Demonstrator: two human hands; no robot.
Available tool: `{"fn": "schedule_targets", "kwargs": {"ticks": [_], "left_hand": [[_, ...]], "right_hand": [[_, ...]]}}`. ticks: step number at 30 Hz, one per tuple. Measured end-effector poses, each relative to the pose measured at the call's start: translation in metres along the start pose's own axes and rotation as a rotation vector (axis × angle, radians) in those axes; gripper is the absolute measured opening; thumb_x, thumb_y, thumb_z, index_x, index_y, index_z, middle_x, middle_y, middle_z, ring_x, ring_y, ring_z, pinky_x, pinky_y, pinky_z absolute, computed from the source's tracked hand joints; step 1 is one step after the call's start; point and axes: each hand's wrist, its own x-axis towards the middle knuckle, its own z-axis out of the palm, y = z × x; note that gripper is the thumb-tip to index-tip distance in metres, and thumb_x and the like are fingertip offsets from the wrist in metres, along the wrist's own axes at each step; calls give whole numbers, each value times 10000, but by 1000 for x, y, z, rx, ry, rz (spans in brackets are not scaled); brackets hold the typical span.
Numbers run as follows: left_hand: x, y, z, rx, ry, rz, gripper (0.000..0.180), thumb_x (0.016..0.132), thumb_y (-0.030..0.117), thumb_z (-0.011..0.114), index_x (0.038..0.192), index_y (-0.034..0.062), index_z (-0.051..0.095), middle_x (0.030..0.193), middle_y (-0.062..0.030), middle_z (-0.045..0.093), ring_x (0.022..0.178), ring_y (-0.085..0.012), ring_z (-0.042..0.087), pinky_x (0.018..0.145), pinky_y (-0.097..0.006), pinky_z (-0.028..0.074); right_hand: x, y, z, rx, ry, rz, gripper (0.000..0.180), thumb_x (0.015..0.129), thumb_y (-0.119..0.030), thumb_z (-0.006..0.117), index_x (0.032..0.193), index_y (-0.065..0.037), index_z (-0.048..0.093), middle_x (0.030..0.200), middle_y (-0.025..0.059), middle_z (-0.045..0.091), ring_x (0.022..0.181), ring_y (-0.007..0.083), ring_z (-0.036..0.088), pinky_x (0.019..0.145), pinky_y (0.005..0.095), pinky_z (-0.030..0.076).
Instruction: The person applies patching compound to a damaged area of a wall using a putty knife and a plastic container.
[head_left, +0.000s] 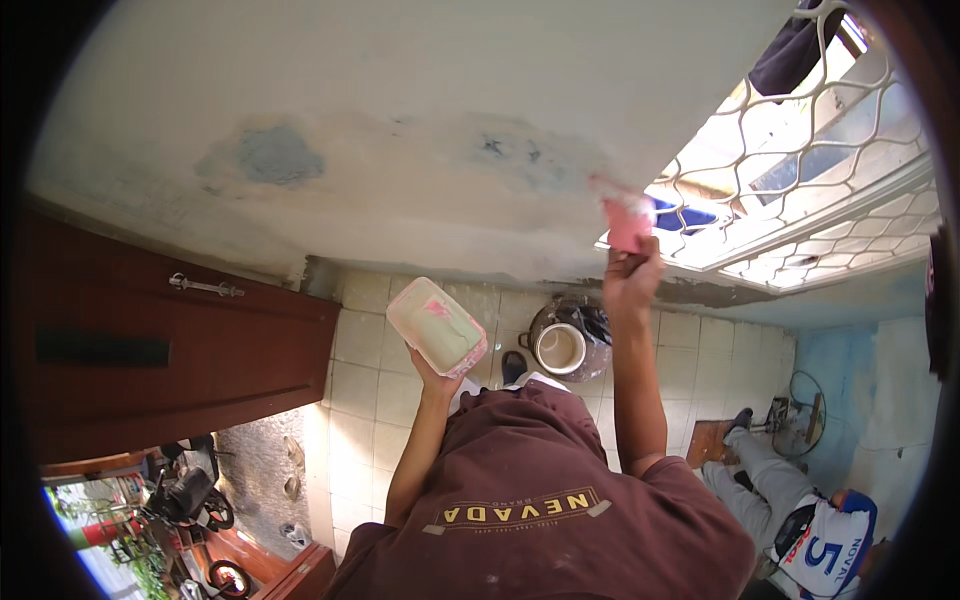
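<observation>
My left hand [432, 374] grips a shallow rectangular plastic tub [396, 312] from below at its near edge. Pink smears and a pale paste show inside the tub. Up at the wall, beside the window's lower left corner, my right hand [634, 278] is closed on a flat pink spreader [628, 222]. The spreader's upper edge meets the wall at a pinkish smear and is slightly blurred. Blue-grey patches [280, 155] mark the off-white wall [400, 200] to the left of the spreader.
A white pail [560, 348] sits with a dark, stained pot [590, 365] on the tiled floor. At right is a window with a white metal grille [760, 150]; at left, a brown door [180, 350]. Another person [820, 540] is low at the lower right, near a wire hoop [800, 410].
</observation>
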Motion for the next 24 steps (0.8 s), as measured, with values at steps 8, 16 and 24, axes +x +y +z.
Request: {"fn": "schedule_targets", "kwargs": {"ticks": [8,16,24], "left_hand": [[-23,9,-35,11,36,-17,633,960,600,461,1370,121,519,1234,-201,616,1144,-388,607,959,-545,515],[-25,7,-44,36,50,-7,620,960,594,471,1355,120,528,1222,-191,620,1126,-386,614,953,-536,519],[-15,-13,-20,143,47,21,590,991,557,439,1381,119,503,1257,-132,610,1149,-334,614,980,-527,528]], "right_hand": [[97,175,-264,-334,440,432,273,1045,-249,496,1062,11,574,1037,145,650,936,248,676,965,387,570],[109,99,-115,-256,98,255,236,1037,-154,490,968,42,602,888,99,654,869,183,652,799,256,554],[34,70,-123,-231,24,102,160,999,-184,543,988,-38,605,941,55,633,816,147,608,758,308,519]]}}
